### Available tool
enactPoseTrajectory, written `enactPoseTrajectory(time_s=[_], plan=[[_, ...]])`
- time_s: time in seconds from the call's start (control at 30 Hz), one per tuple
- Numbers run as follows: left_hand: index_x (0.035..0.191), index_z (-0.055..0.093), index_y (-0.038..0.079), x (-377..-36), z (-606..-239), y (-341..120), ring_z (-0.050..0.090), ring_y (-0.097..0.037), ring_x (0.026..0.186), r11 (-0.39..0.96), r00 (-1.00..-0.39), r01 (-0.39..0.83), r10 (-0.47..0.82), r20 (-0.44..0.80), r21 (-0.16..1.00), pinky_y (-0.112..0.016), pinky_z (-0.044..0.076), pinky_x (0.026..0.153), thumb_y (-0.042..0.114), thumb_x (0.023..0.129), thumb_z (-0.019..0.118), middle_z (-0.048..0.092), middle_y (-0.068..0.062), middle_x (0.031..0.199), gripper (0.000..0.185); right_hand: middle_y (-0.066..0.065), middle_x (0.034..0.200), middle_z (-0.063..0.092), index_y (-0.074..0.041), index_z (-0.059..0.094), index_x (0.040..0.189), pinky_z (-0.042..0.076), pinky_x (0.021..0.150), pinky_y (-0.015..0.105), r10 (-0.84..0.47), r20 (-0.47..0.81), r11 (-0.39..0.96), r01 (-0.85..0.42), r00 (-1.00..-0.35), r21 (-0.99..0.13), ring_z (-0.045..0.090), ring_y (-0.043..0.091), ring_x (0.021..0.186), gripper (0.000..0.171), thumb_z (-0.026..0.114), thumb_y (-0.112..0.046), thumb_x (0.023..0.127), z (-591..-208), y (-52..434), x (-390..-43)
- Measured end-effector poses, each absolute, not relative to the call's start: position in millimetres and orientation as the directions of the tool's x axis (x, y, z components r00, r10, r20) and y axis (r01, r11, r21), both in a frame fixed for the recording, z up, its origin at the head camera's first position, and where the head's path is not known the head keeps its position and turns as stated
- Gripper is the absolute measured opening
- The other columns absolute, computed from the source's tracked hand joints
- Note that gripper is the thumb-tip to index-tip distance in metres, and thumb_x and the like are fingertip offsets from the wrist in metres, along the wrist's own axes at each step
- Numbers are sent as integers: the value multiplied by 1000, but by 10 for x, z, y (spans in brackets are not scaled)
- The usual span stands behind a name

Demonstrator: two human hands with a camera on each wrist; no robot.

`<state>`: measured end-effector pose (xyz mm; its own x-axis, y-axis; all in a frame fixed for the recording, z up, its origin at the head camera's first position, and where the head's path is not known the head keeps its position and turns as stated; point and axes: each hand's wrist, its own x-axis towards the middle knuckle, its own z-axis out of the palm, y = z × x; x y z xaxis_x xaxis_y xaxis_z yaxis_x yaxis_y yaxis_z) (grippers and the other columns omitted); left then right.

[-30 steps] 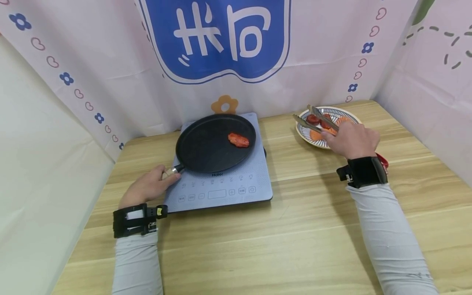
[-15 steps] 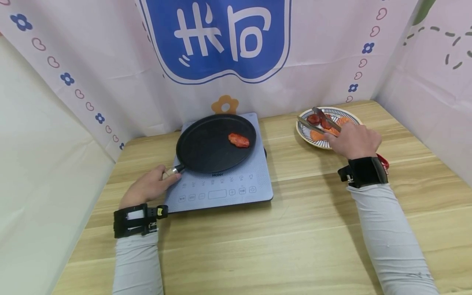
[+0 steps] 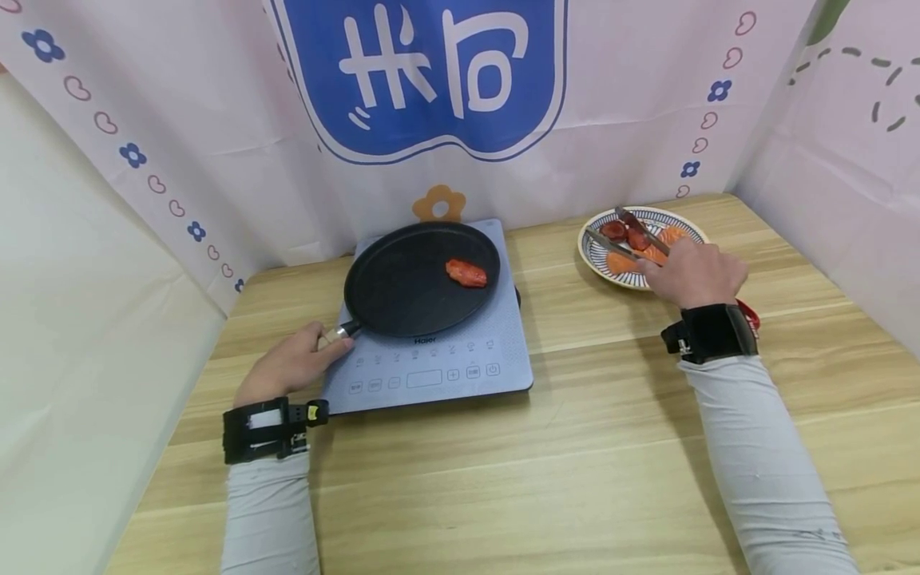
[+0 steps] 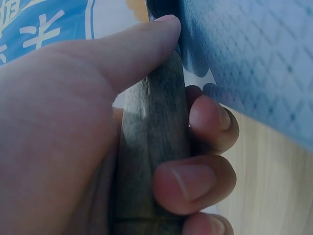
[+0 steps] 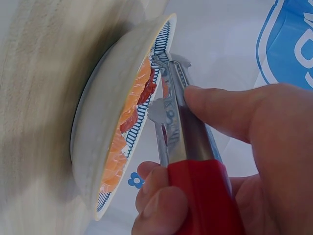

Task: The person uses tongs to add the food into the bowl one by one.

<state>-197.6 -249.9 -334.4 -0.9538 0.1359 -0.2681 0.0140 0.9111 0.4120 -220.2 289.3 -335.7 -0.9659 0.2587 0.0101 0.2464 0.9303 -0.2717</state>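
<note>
My left hand (image 3: 287,363) grips the wooden handle (image 4: 154,132) of a flat black frying pan (image 3: 410,279), fingers wrapped round it in the left wrist view. One reddish piece of meat (image 3: 466,273) lies on the pan's right side. My right hand (image 3: 693,273) holds metal tongs (image 5: 188,117) with a red grip (image 5: 200,196). Their two arms are spread apart over a patterned plate (image 5: 110,107), tips reaching above the food. On that plate lie orange salmon slices (image 3: 620,263) and dark red meat pieces (image 3: 614,231). Whether the tips touch any piece I cannot tell.
Under the pan is a pale blue induction cooker (image 3: 424,379) with touch keys along its front. It stands on a wooden table (image 3: 503,479). A printed white cloth (image 3: 618,96) hangs behind, and more cloth encloses both sides.
Over the plate, the tongs have narrowed and shifted slightly right, their tips coming nearer the dark red pieces. My left hand, the pan and the meat on it stay put.
</note>
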Motion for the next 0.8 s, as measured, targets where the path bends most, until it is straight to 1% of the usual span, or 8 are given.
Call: enactPoseTrajectory(time_s=[0.23, 0.4, 0.63, 0.8], plan=[[115, 50, 2, -1971, -3332, -2491, 57, -25, 86, 913, -954, 10, 131, -270, 407, -33, 43, 66, 55, 109, 49, 55, -11, 95, 54, 8, 67, 46, -12, 48, 65, 34, 62, 44, 262, 5, 928, 251, -965, -274, 53, 34, 68, 64, 53, -65, 100, -3378, 2907, -2221], [117, 50, 2, -1965, -3325, -2484, 57, -26, 88, 914, -952, 2, 126, -280, 405, -33, 43, 67, 56, 109, 48, 56, -12, 96, 55, 7, 66, 44, -12, 48, 67, 34, 64, 43, 262, -15, 928, 256, -965, -271, 52, 33, 68, 64, 50, -66, 101, -3393, 2927, -2236], [117, 50, 1, -1971, -3324, -2478, 57, -26, 89, 913, -951, 5, 131, -280, 408, -33, 43, 68, 54, 109, 49, 56, -11, 97, 54, 16, 76, 54, -7, 54, 76, 39, 66, 48, 252, -31, 935, 252, -967, -250, 56, 39, 76, 64, 47, -64, 104, -3409, 2932, -2258], [116, 50, 2, -1970, -3328, -2490, 57, -26, 88, 914, -952, 16, 138, -274, 406, -33, 43, 67, 55, 109, 49, 55, -11, 95, 54, 17, 76, 56, -5, 56, 78, 41, 65, 48, 252, -33, 937, 253, -967, -241, 57, 38, 76, 63, 46, -61, 106, -3432, 2913, -2266]])
